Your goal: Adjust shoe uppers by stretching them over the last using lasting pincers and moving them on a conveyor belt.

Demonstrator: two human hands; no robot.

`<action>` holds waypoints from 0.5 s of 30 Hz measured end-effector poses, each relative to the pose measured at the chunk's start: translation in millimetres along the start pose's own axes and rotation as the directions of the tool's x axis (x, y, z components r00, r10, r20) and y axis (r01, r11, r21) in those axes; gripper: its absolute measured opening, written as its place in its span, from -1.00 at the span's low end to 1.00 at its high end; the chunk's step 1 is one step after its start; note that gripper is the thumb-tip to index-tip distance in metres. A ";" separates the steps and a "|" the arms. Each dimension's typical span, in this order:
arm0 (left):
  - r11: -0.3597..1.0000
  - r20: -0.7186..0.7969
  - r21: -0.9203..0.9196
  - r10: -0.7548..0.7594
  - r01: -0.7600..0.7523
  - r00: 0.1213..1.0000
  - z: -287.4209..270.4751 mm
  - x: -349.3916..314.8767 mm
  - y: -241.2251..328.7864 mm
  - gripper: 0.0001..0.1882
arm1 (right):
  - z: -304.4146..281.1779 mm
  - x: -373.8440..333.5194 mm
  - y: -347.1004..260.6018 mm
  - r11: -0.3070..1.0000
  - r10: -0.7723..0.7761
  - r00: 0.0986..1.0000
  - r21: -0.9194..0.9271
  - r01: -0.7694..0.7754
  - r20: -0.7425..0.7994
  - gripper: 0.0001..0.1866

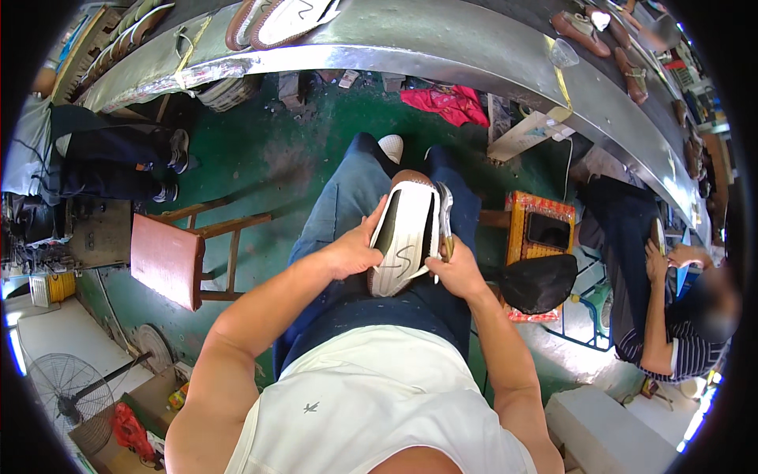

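Note:
A half-made shoe (404, 229) rests on my lap between my thighs, its brown end pointing away from me. White material lies over it, with a dark pen stroke near the end closest to me. A dark gap runs down each side. My left hand (355, 249) grips the shoe's left edge, thumb on the near part and fingers along the side. My right hand (458, 268) is closed around metal pincers (446, 207), whose head points away along the shoe's right side. That hand's thumb presses at the shoe's right near edge, beside a loose white strip.
A metal-edged workbench (371, 62) curves across the far side, bearing shoes (296, 22). On the left stand a pinkish stool (167, 259) and a fan (69, 395). A phone (548, 230) and black cushion (538, 284) lie at right, near a seated co-worker (695, 336).

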State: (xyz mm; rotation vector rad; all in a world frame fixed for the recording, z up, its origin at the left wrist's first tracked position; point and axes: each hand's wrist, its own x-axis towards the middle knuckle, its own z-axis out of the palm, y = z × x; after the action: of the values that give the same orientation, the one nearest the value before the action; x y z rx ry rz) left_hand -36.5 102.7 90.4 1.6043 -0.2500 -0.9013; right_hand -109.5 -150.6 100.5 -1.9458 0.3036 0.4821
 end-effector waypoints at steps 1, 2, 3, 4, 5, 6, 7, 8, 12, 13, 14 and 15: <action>0.995 0.034 -0.103 0.006 -0.002 0.999 3.5 0.0 11.9 0.15 | -9.0 -7.6 -1.4 1.000 0.005 1.000 0.004 -0.005 -0.009 -0.66; 0.979 0.063 -0.204 0.015 -0.001 0.998 5.9 -0.7 18.9 0.16 | -17.9 -14.8 -4.9 0.997 -0.032 0.998 -0.071 0.029 -0.050 -0.64; 0.992 0.074 -0.127 0.035 -0.025 0.997 8.2 0.2 12.6 0.15 | -26.8 -22.9 -9.5 0.987 -0.071 0.994 -0.148 0.057 -0.089 -0.63; 0.992 0.077 -0.125 0.037 -0.027 0.996 10.6 2.8 3.2 0.15 | -36.1 -33.1 -17.5 0.987 -0.072 0.993 -0.147 0.058 -0.092 -0.63; 0.999 0.076 -0.026 -0.022 0.024 0.997 13.4 6.2 -5.1 0.16 | -45.0 -46.0 -25.8 0.966 0.000 0.999 -0.260 -0.008 -0.034 -0.61; 0.994 0.068 0.073 -0.080 0.075 0.994 16.1 7.9 -14.0 0.16 | -51.3 -57.3 -32.5 0.926 0.078 0.997 -0.372 -0.066 0.017 -0.59; 0.986 0.070 0.127 -0.121 0.112 0.990 21.2 4.4 -11.0 0.18 | -56.2 -67.4 -35.1 0.879 0.053 0.996 -0.477 -0.010 0.076 -0.55; 0.986 0.079 0.128 -0.120 0.110 0.990 26.9 2.4 -15.8 0.18 | -57.2 -72.7 -30.4 0.879 0.058 0.996 -0.477 -0.018 0.069 -0.55; 1.000 0.095 0.024 -0.020 0.018 0.995 38.2 -1.9 -26.2 0.23 | -55.3 -77.3 -25.6 0.778 -0.161 0.955 -0.564 0.277 0.247 -0.43; 0.999 0.092 0.044 -0.024 0.020 0.995 39.2 -1.6 -27.0 0.22 | -53.6 -71.5 -27.7 0.701 -0.299 0.924 -0.601 0.383 0.239 -0.44; 0.998 0.087 0.065 -0.028 0.022 0.996 39.7 -1.7 -28.0 0.20 | -51.6 -65.9 -30.8 0.608 -0.431 0.870 -0.636 0.475 0.238 -0.45; 0.998 0.082 0.063 -0.028 0.022 0.996 38.5 -3.2 -29.2 0.20 | -49.1 -62.1 -34.8 0.605 -0.432 0.869 -0.636 0.479 0.243 -0.45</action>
State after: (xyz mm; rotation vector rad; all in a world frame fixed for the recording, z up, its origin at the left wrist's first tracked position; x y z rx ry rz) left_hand -73.6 83.6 65.8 1.6320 -0.3194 -0.9893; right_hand -140.4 -181.6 175.1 -2.6045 -0.5053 0.3268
